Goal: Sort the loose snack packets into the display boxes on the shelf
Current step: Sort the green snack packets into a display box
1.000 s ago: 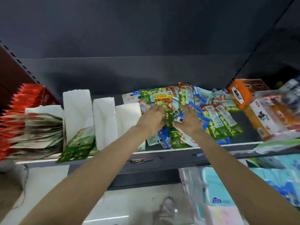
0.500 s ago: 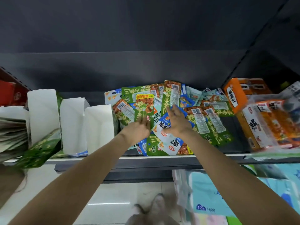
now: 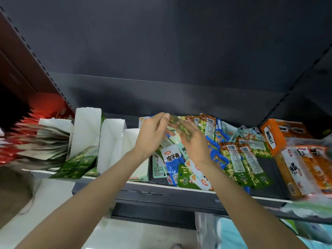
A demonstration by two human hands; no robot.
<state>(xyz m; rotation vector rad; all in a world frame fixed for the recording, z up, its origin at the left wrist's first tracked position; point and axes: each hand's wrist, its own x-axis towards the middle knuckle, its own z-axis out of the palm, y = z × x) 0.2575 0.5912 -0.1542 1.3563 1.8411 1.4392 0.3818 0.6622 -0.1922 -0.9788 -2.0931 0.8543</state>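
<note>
Both hands, left hand (image 3: 152,135) and right hand (image 3: 193,142), grip one blurry green packet (image 3: 177,125) lifted off the loose pile (image 3: 233,155) mid-shelf. Picking step; next it probably goes into the white display boxes (image 3: 88,130) toward the shelf's left end.

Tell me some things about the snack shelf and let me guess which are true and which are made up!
1. Both hands are over the pile of loose packets. True: left hand, right hand.
2. The orange box sits left of the pile. False: it sits on the right.
3. White display boxes stand left of the pile. True.
4. The shelf holds only green packets. False: blue, white and green ones are mixed.
</note>
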